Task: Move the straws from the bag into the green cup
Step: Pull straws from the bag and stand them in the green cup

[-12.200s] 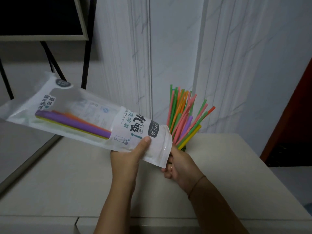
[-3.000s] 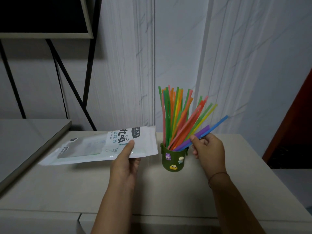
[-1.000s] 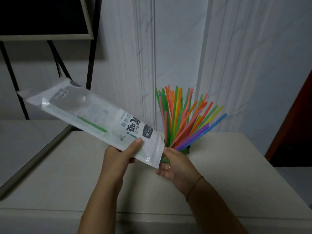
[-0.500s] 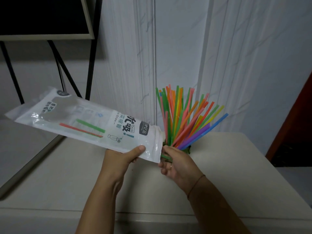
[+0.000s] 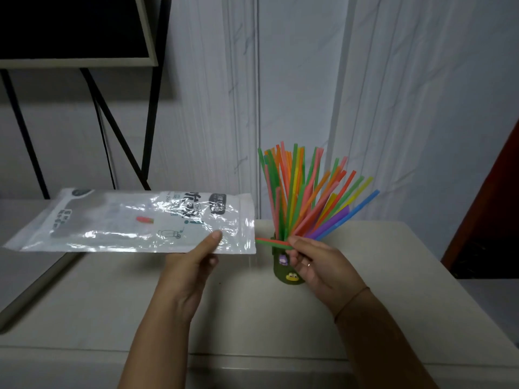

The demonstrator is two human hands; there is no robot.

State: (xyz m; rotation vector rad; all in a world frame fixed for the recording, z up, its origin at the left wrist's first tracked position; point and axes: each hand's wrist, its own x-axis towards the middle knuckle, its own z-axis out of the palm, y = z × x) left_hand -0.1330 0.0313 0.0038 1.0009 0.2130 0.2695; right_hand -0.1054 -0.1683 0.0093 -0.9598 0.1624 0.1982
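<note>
— Where does the camera sit?
— On my head: one wide-angle lens, looking forward and down along my own forearms.
— How near?
— Close. My left hand and right hand fill the lower middle, and the pale table runs out from under the bottom edge.
— Facing what?
— The white panelled wall straight behind the table. A dark framed board cuts the upper left corner; verticals lean toward the frame's sides.
</note>
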